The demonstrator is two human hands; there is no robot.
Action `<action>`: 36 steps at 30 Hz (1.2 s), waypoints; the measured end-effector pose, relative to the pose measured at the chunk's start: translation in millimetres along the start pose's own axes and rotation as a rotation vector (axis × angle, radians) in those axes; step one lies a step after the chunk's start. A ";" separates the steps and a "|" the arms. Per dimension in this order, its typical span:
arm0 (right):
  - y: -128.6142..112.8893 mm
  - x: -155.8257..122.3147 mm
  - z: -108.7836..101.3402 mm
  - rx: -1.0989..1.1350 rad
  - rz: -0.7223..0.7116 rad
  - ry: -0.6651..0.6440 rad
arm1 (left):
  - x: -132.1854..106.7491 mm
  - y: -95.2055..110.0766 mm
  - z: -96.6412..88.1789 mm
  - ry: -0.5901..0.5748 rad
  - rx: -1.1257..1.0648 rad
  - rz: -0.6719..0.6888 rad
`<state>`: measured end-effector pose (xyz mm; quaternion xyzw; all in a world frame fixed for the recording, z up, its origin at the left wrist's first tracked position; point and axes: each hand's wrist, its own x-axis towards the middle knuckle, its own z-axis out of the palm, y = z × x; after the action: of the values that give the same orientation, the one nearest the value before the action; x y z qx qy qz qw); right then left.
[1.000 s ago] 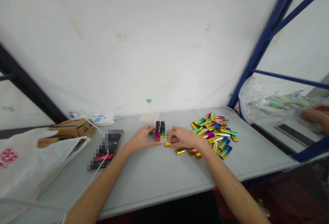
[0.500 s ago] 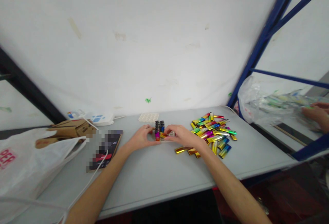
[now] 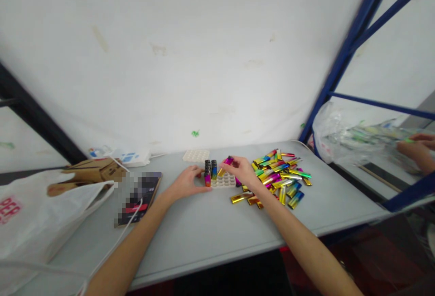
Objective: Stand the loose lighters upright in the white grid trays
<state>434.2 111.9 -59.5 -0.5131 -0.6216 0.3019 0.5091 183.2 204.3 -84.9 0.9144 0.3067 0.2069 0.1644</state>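
My right hand pinches a pink and gold lighter and holds it tilted above the white cell tray. My left hand is closed about the tray's left end, thumb along the front and fingers behind. At that end lighters stand upright in rows: a pink and orange one in front and a blue and gold one beside it, black tops up. The right fingertips partly hide the lighter they hold. Just right of the tray lies a heap of shiny multicoloured lighters.
A second white tray lies by the wall. Leftward are a plastic bag, a cardboard box, a phone-like box and a white cable. A blue rack post stands right; beyond it, another person's hand handles a clear bag.
My right hand has lifted slightly away from the upright lighters, and a tilted pink and gold lighter now shows in its fingers. More of the tray's cells are visible. My left hand stays put.
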 end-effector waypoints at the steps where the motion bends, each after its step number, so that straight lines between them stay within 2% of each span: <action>1: -0.4 0.0 2.2 0.031 -0.001 -0.012 | -0.1 -0.3 0.2 0.002 0.002 0.001; 5: -4.8 -4.3 11.8 0.120 -0.061 -0.108 | -0.8 -1.7 0.5 -0.003 0.015 0.011; 9: -3.9 -8.7 22.4 0.259 0.050 -0.247 | -1.4 -3.0 1.2 0.001 0.011 0.015; 12: -0.7 -8.9 29.2 0.215 0.116 -0.169 | -1.1 -4.0 2.4 0.012 0.007 0.021; 19: -8.1 -11.9 33.7 -0.051 0.016 0.068 | -0.5 -4.8 2.6 0.025 -0.013 0.027; 23: -10.8 -12.3 35.0 -0.150 0.031 0.162 | -1.1 -3.7 1.9 0.028 -0.011 0.022; 30: -7.9 -8.0 35.4 -0.179 0.060 0.207 | -1.1 -2.6 1.2 0.021 -0.003 0.015; 36: -10.8 -9.5 28.3 -0.192 -0.039 0.124 | -1.1 -1.3 -0.1 0.011 0.003 0.007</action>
<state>403.5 104.0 -61.4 -0.5649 -0.6248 0.1986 0.5011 181.7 204.6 -85.7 0.9145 0.3049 0.2121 0.1606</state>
